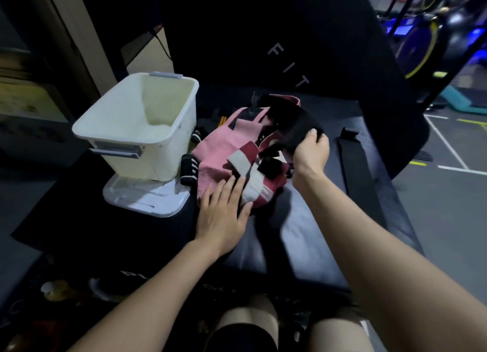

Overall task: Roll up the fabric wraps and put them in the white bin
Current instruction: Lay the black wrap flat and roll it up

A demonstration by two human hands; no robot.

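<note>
White bin (pixel 137 126) sits far left on the dark padded worktop (pixel 303 246), upright, open top, standing on a clear lid (pixel 147 199). Can't make out any wraps inside it.

Just right of the bin: a rolled black wrap with white stripes (pixel 189 170), lying against the pile's left edge. A second striped black piece (pixel 196 136) sits further back, between bin and pile.

Centre: pile of fabric wraps (pixel 224 151), mostly pink, with dark red, off-white and black pieces tangled on top. All unrolled, loose.

Left hand (pixel 224 209): forearm reaches in from bottom-left, palm down, fingers straight and spread, pressing flat on the near edge of the pile. Fingertips lie on the pink fabric and the off-white strip (pixel 254 185). Not gripping anything.

Right hand (pixel 311 154): forearm comes in from bottom-right, wrist raised above the pile, fingers and thumb curled, pinching a black wrap (pixel 292 126) and lifting it off the pile's right side. The black fabric drapes back from the hand over the pile top.

Far right: a long black strap (pixel 353 162) lies flat on the worktop, apart from the pile.
</note>
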